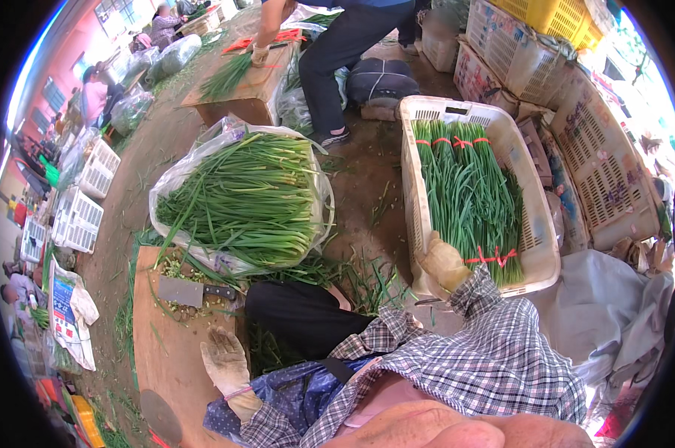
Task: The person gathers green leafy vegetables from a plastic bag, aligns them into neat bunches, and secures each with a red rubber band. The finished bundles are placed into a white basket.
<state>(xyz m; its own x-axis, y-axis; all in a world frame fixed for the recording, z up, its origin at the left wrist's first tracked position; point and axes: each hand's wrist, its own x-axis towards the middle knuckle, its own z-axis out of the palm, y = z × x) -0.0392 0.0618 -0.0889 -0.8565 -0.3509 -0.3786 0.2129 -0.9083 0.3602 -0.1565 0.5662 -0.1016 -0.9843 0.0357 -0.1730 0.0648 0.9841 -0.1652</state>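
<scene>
My left hand point(225, 358), in a worn cream glove, lies palm up with fingers apart at the edge of the wooden board point(175, 347), holding nothing. A cleaver point(183, 292) with a black handle rests on that board among chopped green bits. My right hand point(443, 263), also gloved, is at the near left rim of a white plastic crate point(544, 235); whether its fingers grip the rim is unclear. Inside the crate lie green leafy bundles point(460, 185) tied with red bands. Ahead of me, an open plastic bag point(161, 193) holds a large heap of loose garlic chives point(248, 201).
Beyond the bag a co-worker's gloved hand point(260, 55) holds greens on a wooden box point(242, 89). Stacked crates point(600, 168) line the right side. Cut leaves point(371, 280) litter the floor by my leg. White crates point(77, 218) and other seated people are at far left.
</scene>
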